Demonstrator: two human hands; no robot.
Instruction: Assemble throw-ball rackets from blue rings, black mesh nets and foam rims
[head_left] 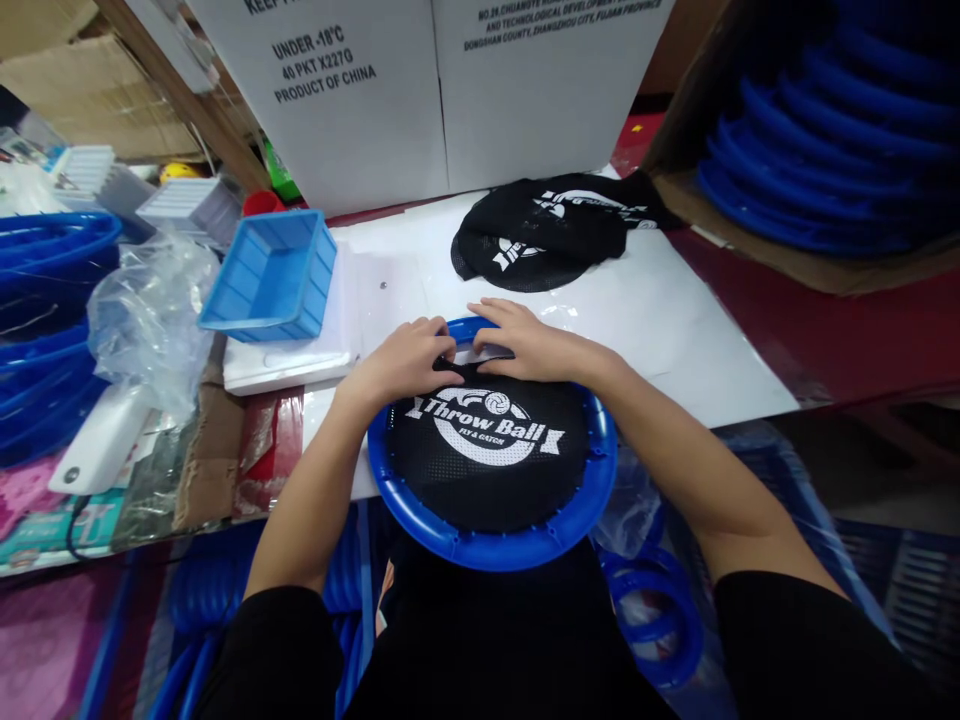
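A blue plastic ring (491, 545) lies at the near edge of the white table (675, 320), with a black mesh cloth (487, 470) printed "Throw Ball" stretched across it. My left hand (405, 360) and my right hand (529, 340) rest side by side at the ring's far edge. Their fingers are curled and pinch the loose far edge of the mesh against the rim. A pile of spare black printed mesh cloths (551, 235) lies farther back on the table.
A blue plastic basket (274, 275) sits left on a white tray (285, 365). Crumpled clear plastic (154, 310) and blue rings (45, 330) lie far left. A cardboard box of blue rings (825, 140) is at right. White cartons (435, 90) stand behind.
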